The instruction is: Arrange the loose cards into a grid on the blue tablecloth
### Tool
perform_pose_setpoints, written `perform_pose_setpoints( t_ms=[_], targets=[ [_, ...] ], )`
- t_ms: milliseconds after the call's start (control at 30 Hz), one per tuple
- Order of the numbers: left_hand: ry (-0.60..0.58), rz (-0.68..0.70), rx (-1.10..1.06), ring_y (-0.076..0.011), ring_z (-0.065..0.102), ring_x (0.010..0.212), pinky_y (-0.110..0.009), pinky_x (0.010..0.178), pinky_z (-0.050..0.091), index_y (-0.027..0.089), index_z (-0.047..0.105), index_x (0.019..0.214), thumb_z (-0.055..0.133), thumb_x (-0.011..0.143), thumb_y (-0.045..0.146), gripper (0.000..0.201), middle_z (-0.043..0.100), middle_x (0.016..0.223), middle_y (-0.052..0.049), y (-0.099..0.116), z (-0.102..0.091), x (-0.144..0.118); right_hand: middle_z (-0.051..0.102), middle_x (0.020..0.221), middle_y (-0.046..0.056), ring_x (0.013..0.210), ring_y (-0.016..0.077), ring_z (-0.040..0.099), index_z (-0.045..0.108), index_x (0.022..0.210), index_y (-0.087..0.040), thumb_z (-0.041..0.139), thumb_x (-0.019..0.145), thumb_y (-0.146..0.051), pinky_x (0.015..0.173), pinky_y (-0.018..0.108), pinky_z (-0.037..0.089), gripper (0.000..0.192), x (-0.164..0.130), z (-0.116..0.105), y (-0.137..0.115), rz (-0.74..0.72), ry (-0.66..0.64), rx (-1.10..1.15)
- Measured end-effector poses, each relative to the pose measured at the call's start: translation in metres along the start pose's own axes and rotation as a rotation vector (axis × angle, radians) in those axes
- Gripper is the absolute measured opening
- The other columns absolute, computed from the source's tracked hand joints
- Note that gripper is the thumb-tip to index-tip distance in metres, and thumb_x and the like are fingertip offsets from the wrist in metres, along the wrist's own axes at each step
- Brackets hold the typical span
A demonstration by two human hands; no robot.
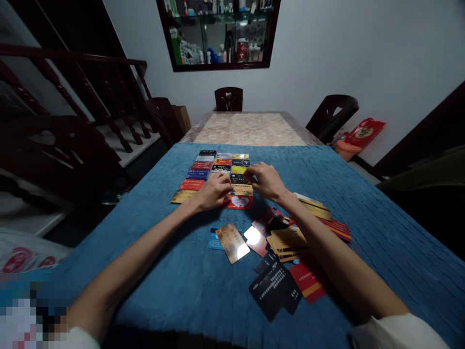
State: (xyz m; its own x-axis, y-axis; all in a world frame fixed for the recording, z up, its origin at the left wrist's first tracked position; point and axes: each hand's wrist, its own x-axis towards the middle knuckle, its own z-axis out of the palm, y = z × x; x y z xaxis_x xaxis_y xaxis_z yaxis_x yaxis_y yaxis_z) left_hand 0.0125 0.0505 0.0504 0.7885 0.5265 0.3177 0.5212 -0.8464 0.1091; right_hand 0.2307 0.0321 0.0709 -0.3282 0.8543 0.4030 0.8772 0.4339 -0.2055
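Note:
Bank-style cards lie in three overlapping columns on a blue tablecloth (152, 271). My left hand (216, 190) rests over the lower middle column, its fingers bent together and their tips at the left edge of the right column. Across from it, my right hand (265, 178) has curled fingers at that column's right edge, beside a dark card (240, 179). What either hand grips, if anything, is hidden. A red card with a white heart (240, 202) ends the right column. Nearer me, a gold card (232, 242) partly covers a blue card (214, 239).
Loose black cards (271, 291), fanned gold cards (288, 242) and a red card (308, 281) lie under and beside my right forearm. More gold cards (314, 207) sit beyond it. Dark chairs (228, 99) surround the table; a red bag (366, 131) stands by the right wall.

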Motion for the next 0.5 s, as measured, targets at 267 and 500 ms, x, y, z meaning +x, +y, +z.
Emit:
perform_pose_setpoints(
  t_ms=[267, 500],
  targets=[
    [0.045, -0.019, -0.183, -0.0229, 0.051, 0.106, -0.042, 0.097, 0.044, 0.019, 0.067, 0.112, 0.051, 0.091, 0.016, 0.027, 0.064, 0.108, -0.009, 0.021, 0.006, -0.035, 0.074, 0.097, 0.007, 0.091, 0.0254, 0.055, 0.070, 0.093, -0.022, 0.054, 0.091, -0.018, 0.072, 0.034, 0.033, 0.017, -0.029, 0.005, -0.009, -0.032, -0.064, 0.017],
    [-0.116, -0.023, -0.328, -0.0246, 0.045, 0.119, -0.046, 0.107, 0.040, 0.026, 0.061, 0.127, 0.059, 0.084, 0.018, 0.043, 0.059, 0.126, -0.007, 0.037, -0.006, -0.049, 0.073, 0.097, 0.008, 0.094, 0.0260, 0.053, 0.067, 0.097, -0.023, 0.059, 0.091, -0.030, 0.073, 0.036, 0.033, 0.012, -0.074, 0.013, -0.019, -0.111, -0.060, 0.011]
  ],
)
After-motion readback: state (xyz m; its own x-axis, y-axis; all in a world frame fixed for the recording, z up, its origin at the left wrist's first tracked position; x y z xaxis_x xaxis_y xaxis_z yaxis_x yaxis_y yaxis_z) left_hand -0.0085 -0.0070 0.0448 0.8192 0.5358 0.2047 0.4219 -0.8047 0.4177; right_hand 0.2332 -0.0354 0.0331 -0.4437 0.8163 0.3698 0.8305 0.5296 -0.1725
